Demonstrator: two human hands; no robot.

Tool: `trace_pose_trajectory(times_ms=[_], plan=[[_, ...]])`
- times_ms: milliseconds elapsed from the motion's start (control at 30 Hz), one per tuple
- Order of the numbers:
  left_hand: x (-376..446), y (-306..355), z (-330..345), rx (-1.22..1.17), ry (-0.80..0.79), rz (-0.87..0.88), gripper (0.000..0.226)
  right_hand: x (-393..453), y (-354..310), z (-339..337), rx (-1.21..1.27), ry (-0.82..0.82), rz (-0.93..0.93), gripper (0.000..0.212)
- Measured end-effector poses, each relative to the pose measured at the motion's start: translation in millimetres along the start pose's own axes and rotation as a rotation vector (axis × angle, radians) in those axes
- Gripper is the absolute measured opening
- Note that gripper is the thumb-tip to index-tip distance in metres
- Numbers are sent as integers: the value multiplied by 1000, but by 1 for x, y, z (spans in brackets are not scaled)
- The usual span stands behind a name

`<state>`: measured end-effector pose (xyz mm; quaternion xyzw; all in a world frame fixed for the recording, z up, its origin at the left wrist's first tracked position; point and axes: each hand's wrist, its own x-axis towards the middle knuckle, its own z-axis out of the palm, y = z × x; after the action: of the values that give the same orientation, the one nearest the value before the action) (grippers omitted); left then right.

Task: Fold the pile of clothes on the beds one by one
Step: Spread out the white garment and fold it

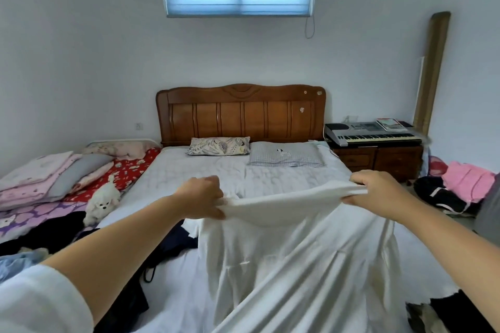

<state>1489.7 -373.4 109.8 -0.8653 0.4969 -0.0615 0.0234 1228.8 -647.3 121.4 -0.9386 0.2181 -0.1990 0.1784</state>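
Note:
A white garment (292, 246) hangs stretched between both hands above the white bed (189, 170). My left hand (201, 196) grips its upper left edge and my right hand (378, 192) grips the upper right edge. The cloth drapes down toward me over the mattress. Dark clothes (173, 246) lie on the bed under my left forearm, partly hidden by the arm. More dark clothing (454, 311) sits at the bottom right corner.
Two pillows (219, 146) rest against the wooden headboard (240, 113). A second bed at left holds folded pink bedding (40, 176), a white toy dog (102, 197) and black clothes (46, 232). A keyboard (373, 135) sits on the right nightstand, with pink and black clothes (460, 186) beyond it.

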Motion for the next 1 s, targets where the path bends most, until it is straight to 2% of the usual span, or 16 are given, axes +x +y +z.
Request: trace_pose_trajectory(times_ms=[33,133,200,267,367,467,533,600,700,800,867,933,1000], plan=[[7,-5,1,-48,70,-24,29,7,-1,0,22,31,10,39],[27,-20,9,-404,277,-173,20,24,-5,1,69,79,34,37],[39,-27,13,-650,357,-241,29,36,-7,2,70,104,49,36],[51,-33,13,-790,450,-287,39,48,-12,1,81,144,71,32],[74,-47,2,-743,604,-288,25,71,-22,-7,82,244,113,32],[94,-60,-28,-744,690,-262,21,96,-35,-25,69,372,116,36],[107,-69,-52,-697,729,-204,10,113,-42,-41,58,456,109,35],[120,-78,-74,-654,733,-163,15,127,-47,-57,58,531,108,34],[144,-95,-96,-639,637,-128,25,148,-48,-69,68,603,146,39],[164,-108,-93,-318,580,-150,35,163,-43,-61,33,534,214,41],[178,-113,-79,-246,544,-195,35,171,-36,-46,13,472,245,42],[193,-115,-60,-504,436,-230,30,178,-25,-29,28,424,279,39],[205,-114,-40,-962,296,-221,24,184,-12,-15,62,355,316,35]])
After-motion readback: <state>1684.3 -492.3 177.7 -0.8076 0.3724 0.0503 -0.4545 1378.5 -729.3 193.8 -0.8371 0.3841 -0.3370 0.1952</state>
